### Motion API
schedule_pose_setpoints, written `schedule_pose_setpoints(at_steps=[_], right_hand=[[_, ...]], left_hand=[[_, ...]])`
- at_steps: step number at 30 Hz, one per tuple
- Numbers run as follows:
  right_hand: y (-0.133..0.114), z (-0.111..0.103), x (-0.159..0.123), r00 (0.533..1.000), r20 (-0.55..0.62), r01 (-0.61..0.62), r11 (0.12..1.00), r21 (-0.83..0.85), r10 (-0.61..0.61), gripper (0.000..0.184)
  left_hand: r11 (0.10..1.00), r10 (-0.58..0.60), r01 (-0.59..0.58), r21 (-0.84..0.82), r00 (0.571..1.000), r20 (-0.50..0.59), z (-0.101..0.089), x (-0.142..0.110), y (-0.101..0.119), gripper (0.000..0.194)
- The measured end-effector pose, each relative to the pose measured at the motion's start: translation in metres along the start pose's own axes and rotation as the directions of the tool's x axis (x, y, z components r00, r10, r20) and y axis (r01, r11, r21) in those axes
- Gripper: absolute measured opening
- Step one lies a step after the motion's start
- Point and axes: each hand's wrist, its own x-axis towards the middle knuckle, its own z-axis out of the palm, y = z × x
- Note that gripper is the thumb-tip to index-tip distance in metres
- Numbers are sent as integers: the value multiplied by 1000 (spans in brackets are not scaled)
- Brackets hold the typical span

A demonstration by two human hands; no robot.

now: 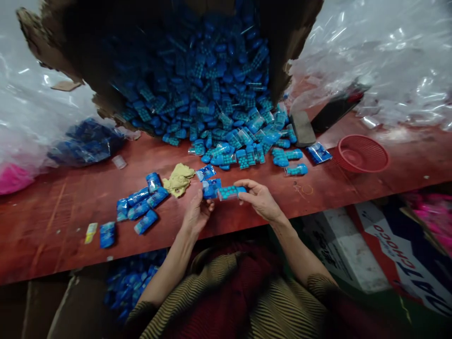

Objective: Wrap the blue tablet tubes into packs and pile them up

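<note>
Above the front of the red table, my right hand (pixel 259 200) pinches the blue cap end of a small clear bottle (pixel 229 192) filled with turquoise balls. The bottle lies sideways, its clear end pointing left. My left hand (pixel 198 212) grips a blue printed wrapper (pixel 212 187) between thumb and fingers, right beside the bottle's clear end. Whether bottle and wrapper touch, I cannot tell. Just behind them lies another flat blue wrapper (pixel 205 173). To the left, several blue-wrapped bottles (pixel 139 210) lie in a group near a crumpled yellowish cloth (pixel 178 179).
A torn cardboard box (pixel 67 42) spills a heap of similar bottles (pixel 212 94) onto the table (pixel 52 212). At right are a red plastic basket (pixel 362 154), a grey block (pixel 302 128) and a blue packet (pixel 318 153). Clear plastic bags (pixel 388 56) crowd the back.
</note>
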Motion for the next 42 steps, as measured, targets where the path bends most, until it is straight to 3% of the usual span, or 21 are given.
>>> schedule_pose_setpoints(at_steps=[5, 11, 16, 23, 30, 42], right_hand=[[-5, 2, 1, 999, -3, 33, 995, -89, -33, 26], [-10, 4, 0, 971, 44, 236, 916, -326, -234, 22], [-9, 4, -3, 946, 106, 322, 857, -403, -306, 22], [-6, 6, -6, 929, 118, 365, 809, -460, -351, 24], [2, 9, -8, 919, 75, 373, 791, -485, -387, 25], [3, 12, -11, 906, 46, 389, 784, -485, -421, 22]], left_hand=[[998, 58, -59, 28, 997, 46, -5, 1, -3, 37], [987, 135, -145, 68, 981, 137, -7, -3, -3, 38], [983, 169, -179, 51, 972, 161, -8, -4, -1, 36], [977, 189, -206, 62, 959, 211, -13, -1, 0, 38], [955, 279, -293, 53, 942, 188, -13, -2, -1, 37], [969, 230, -243, 51, 956, 182, -12, -3, -1, 38]])
